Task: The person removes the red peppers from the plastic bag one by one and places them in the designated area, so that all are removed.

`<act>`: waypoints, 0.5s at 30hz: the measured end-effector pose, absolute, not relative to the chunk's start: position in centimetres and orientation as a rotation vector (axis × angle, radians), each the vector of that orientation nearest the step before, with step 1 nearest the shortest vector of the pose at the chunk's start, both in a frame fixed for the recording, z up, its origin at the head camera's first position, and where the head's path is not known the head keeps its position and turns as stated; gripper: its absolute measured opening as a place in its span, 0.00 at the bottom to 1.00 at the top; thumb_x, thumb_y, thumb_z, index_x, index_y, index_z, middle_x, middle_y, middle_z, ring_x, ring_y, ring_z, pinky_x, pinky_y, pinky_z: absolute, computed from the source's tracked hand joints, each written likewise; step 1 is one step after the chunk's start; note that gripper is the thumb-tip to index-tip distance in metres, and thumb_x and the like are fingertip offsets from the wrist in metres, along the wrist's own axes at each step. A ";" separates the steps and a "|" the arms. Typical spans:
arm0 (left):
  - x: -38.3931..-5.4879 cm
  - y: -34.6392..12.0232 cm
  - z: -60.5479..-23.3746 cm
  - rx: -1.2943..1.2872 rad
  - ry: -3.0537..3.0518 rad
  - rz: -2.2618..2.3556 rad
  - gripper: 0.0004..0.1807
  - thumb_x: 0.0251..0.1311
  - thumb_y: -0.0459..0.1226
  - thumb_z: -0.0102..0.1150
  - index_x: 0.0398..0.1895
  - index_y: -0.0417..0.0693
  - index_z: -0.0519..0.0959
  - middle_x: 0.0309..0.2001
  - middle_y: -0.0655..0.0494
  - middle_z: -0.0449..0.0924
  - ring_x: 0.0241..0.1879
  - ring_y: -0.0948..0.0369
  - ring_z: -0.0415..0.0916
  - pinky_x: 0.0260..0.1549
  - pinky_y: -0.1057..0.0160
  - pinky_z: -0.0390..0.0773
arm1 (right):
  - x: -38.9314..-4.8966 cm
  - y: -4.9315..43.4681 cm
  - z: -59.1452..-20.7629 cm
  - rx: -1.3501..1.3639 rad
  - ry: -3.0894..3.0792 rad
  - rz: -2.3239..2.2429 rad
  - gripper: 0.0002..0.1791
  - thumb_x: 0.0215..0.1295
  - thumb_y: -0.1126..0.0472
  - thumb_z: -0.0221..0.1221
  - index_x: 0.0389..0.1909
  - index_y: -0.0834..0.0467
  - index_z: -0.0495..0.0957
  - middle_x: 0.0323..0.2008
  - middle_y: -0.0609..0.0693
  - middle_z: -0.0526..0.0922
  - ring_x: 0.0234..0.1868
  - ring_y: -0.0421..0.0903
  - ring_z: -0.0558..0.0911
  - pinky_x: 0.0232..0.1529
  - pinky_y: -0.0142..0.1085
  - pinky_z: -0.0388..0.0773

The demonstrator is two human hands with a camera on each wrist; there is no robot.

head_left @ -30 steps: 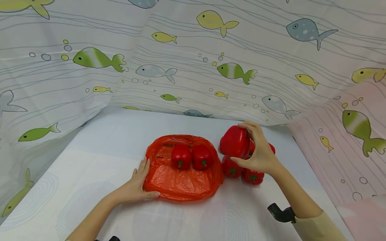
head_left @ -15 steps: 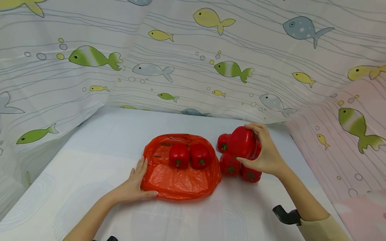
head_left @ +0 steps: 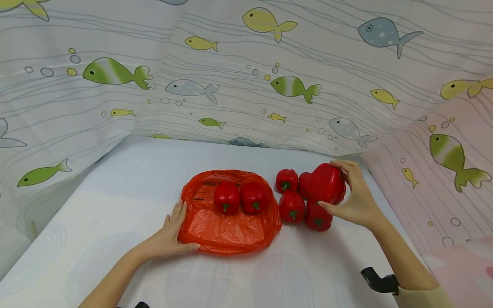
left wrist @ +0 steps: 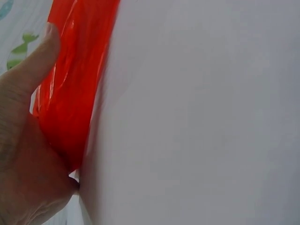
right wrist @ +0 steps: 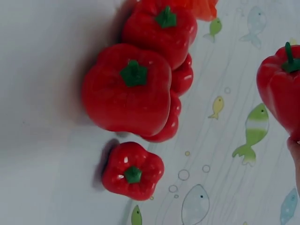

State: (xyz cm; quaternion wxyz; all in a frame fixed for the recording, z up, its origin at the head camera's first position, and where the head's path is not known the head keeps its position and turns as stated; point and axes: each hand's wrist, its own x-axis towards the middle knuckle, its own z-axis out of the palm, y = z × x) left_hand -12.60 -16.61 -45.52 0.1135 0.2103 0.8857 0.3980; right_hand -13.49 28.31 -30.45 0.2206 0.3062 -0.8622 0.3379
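Fish-print backdrop (head_left: 235,64), left fingers (head_left: 177,211) spread against orange bag (head_left: 231,233), right fingers (head_left: 350,168) gripping a red pepper (head_left: 325,182)

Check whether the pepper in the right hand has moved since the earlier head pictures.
Yes. In the head view, the pepper in the right hand has moved rightward, farther from the orange bag.

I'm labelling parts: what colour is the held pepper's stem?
Green; the stem shows best in the right-wrist view.
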 end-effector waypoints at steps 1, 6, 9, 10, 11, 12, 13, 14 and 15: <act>-12.6 -16.6 -45.5 0.617 2.598 1.168 0.68 0.47 0.51 0.72 0.73 0.29 0.32 0.73 0.31 0.22 0.72 0.37 0.22 0.64 0.34 0.25 | -13.4 28.5 -30.4 0.836 -2.386 0.931 0.51 0.26 0.81 0.74 0.59 0.76 0.61 0.55 0.69 0.65 0.58 0.39 0.66 0.53 0.19 0.67; -12.7 -16.4 -45.7 0.622 2.596 1.171 0.68 0.47 0.51 0.72 0.73 0.29 0.32 0.73 0.31 0.22 0.72 0.38 0.22 0.64 0.34 0.25 | -13.1 29.3 -30.3 0.796 -2.392 0.915 0.52 0.26 0.81 0.74 0.60 0.76 0.61 0.55 0.69 0.65 0.58 0.37 0.66 0.53 0.18 0.66; -12.8 -16.3 -45.8 0.619 2.592 1.173 0.68 0.48 0.52 0.71 0.73 0.29 0.32 0.73 0.32 0.21 0.72 0.38 0.22 0.64 0.34 0.25 | -12.9 29.6 -30.3 0.777 -2.400 0.905 0.52 0.25 0.81 0.75 0.60 0.76 0.62 0.54 0.69 0.65 0.58 0.36 0.65 0.53 0.17 0.65; -12.8 -16.4 -45.9 0.617 2.592 1.171 0.68 0.48 0.52 0.71 0.73 0.29 0.32 0.73 0.32 0.21 0.72 0.38 0.22 0.64 0.35 0.24 | -12.8 29.7 -30.3 0.774 -2.402 0.896 0.52 0.25 0.81 0.75 0.60 0.76 0.62 0.54 0.69 0.65 0.58 0.37 0.65 0.53 0.17 0.65; -12.8 -16.4 -46.0 0.615 2.592 1.172 0.68 0.48 0.52 0.71 0.73 0.29 0.32 0.73 0.32 0.21 0.72 0.38 0.22 0.64 0.35 0.24 | -12.8 29.8 -30.3 0.769 -2.405 0.889 0.52 0.25 0.81 0.75 0.60 0.76 0.62 0.54 0.69 0.65 0.58 0.37 0.65 0.53 0.17 0.64; -12.8 -16.5 -46.1 0.612 2.594 1.171 0.68 0.48 0.52 0.71 0.73 0.29 0.32 0.73 0.32 0.21 0.72 0.38 0.22 0.64 0.35 0.24 | -12.7 30.0 -30.3 0.764 -2.408 0.887 0.52 0.25 0.81 0.75 0.60 0.75 0.62 0.54 0.69 0.65 0.58 0.37 0.65 0.53 0.17 0.64; -12.8 -16.5 -46.2 0.611 2.594 1.171 0.68 0.48 0.52 0.71 0.73 0.30 0.31 0.73 0.33 0.20 0.72 0.38 0.21 0.64 0.35 0.24 | -12.7 30.1 -30.4 0.764 -2.408 0.886 0.52 0.25 0.81 0.74 0.60 0.75 0.62 0.54 0.69 0.65 0.58 0.37 0.64 0.52 0.17 0.64; -12.8 -16.6 -46.3 0.615 2.595 1.173 0.68 0.48 0.52 0.71 0.73 0.30 0.31 0.73 0.33 0.20 0.72 0.38 0.21 0.64 0.36 0.24 | -12.7 30.4 -30.5 0.765 -2.408 0.889 0.52 0.25 0.81 0.74 0.60 0.75 0.62 0.55 0.68 0.65 0.58 0.37 0.64 0.52 0.17 0.64; -12.8 -16.6 -46.3 0.615 2.597 1.168 0.68 0.48 0.52 0.71 0.73 0.30 0.31 0.73 0.33 0.20 0.72 0.38 0.21 0.65 0.36 0.24 | -12.7 30.6 -30.7 0.763 -2.411 0.890 0.53 0.24 0.81 0.74 0.61 0.75 0.61 0.55 0.68 0.65 0.58 0.37 0.64 0.52 0.18 0.64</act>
